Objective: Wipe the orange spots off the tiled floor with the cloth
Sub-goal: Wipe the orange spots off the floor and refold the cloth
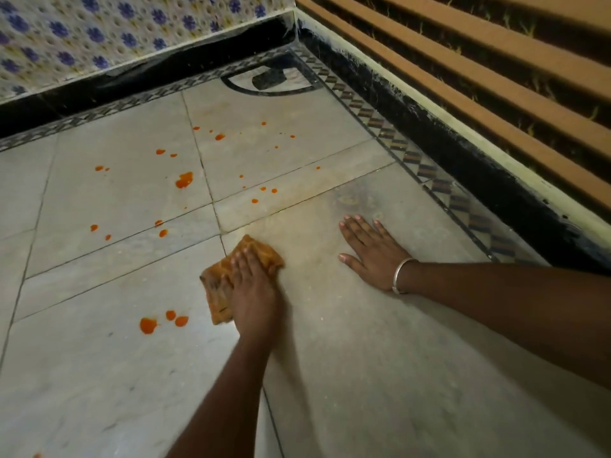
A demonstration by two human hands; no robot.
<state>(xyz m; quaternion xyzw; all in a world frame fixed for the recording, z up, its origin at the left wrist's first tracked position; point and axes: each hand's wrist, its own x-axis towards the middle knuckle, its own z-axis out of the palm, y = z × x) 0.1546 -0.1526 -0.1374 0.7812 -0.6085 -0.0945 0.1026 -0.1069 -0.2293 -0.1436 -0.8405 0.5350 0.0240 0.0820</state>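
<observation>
**WIPING UNDER WAY: MOST SPOTS OUTSTANDING**

Noted on the tiled floor (pixel 363 358): a folded cloth (pixel 216 292), orange-brown, lying by a grout line near the middle of the view, pinned under the left hand (pixel 254 285). Fingers laid nearly straight over the top of it, thumb at its right edge; pressing rather than gripping, though somewhat blurred. Right hand (pixel 370 252) spread flat on bare tile just to the right, holding nothing, bracing only; a bangle (pixel 401 276) on that wrist.

Outstanding: a trio of orange spots (pixel 148 324) just left of the cloth and nearer the body; a larger blot (pixel 184 180) further out; many small drops scattered beyond, toward the dark skirting (pixel 463 153). Faint orange haze on the tile beyond the hands, judged to be smear residue.

Recommended for this step:
- Keep palm weight over the cloth's centre, not the fingertips.
- Sweep left into the near trio first, drawing each spot inward rather than pushing it outward.
- Turn to a cleaner face before the next pass; appears well stained already.
- Work near to far, so as not to lean into wet spots.
- Go back over the haze and the grout lines, likely to hold colour.
- Brace the right hand only on unspotted tile.
</observation>
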